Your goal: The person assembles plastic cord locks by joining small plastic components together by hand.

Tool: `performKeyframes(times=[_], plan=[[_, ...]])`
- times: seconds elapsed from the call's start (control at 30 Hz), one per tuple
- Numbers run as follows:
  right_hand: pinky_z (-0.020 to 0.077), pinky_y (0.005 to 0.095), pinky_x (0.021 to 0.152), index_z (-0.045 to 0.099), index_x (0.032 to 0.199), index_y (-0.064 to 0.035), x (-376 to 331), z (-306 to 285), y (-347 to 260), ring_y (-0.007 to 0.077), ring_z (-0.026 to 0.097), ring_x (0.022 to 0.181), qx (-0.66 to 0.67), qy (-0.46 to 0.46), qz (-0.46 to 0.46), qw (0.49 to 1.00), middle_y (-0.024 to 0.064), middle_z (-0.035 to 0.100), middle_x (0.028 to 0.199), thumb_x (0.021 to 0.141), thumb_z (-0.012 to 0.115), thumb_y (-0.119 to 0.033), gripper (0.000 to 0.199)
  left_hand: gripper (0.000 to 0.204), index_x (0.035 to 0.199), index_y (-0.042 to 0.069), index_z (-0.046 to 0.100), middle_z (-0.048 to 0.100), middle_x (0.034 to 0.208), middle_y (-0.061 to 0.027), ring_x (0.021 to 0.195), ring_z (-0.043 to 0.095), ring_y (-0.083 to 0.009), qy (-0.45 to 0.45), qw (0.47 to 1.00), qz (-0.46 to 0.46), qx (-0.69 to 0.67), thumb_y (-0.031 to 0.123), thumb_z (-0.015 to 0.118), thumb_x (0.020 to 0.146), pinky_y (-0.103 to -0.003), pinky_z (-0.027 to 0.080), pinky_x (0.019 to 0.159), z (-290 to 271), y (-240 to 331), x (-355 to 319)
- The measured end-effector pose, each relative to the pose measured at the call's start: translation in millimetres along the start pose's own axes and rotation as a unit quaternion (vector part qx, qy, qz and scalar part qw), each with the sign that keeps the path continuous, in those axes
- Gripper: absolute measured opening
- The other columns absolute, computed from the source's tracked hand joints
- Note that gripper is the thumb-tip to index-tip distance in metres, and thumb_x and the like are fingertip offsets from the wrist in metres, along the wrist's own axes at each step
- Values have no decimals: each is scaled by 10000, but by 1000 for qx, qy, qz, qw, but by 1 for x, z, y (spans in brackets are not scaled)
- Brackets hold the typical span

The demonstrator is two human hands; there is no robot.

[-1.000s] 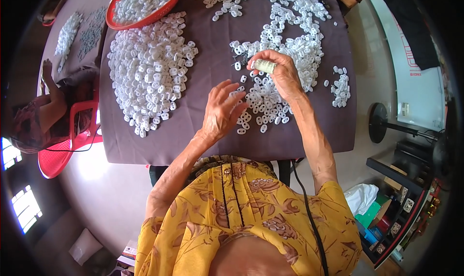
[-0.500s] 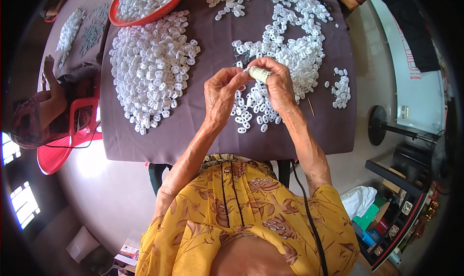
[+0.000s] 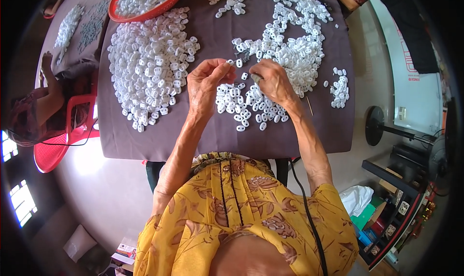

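Note:
Pinched between the thumb and fingertips of my left hand point(image 3: 205, 82) is a small white plastic piece point(image 3: 230, 62). My right hand point(image 3: 274, 85) is closed a short way to the right, over loose pieces; what its fingertips hold, if anything, is hidden. A pale wrap point(image 3: 256, 77) shows at its thumb. Between the hands lie oval white pieces with two dark holes point(image 3: 239, 63) and a small dark grey cluster point(image 3: 244, 56). A spread of white pieces point(image 3: 295, 58) runs beyond and beside my right hand.
Left on the brown-covered table point(image 3: 203, 143) is a large heap of white pieces point(image 3: 145, 68), below a red basket point(image 3: 159, 10) of more. A small group point(image 3: 340, 90) and a thin stick point(image 3: 310, 106) lie right. Another person's arm point(image 3: 53, 90) is beside a red chair point(image 3: 79, 111).
My hands have moved apart, the left one leftward with a white piece at its fingertips. More white pieces now show on the table between them.

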State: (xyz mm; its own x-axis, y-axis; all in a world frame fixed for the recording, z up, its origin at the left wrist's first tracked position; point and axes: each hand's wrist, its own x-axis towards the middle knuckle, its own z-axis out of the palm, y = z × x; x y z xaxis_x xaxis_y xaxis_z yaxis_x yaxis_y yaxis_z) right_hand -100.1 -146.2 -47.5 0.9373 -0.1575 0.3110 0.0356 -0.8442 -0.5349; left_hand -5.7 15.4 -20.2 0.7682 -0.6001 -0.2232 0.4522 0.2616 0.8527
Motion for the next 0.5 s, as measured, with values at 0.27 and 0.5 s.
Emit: performKeyframes(times=[0.27, 0.5], plan=[[405, 366, 645, 566, 741, -53, -3, 3, 7, 235, 525, 695, -158, -56, -39, 985, 70, 505, 684, 628, 556, 7, 128, 162, 857, -26, 587, 617, 740, -84, 650, 596, -142, -4, 999, -11, 35, 123, 614, 799, -254, 495, 628, -8, 3, -4], [391, 377, 612, 521, 705, -49, 3, 2, 6, 249, 524, 657, -165, -69, -62, 982, 74, 484, 663, 635, 547, 8, 94, 159, 860, -22, 591, 619, 735, -82, 651, 593, -133, -13, 999, -18, 44, 120, 620, 796, -253, 487, 632, -6, 2, -6]])
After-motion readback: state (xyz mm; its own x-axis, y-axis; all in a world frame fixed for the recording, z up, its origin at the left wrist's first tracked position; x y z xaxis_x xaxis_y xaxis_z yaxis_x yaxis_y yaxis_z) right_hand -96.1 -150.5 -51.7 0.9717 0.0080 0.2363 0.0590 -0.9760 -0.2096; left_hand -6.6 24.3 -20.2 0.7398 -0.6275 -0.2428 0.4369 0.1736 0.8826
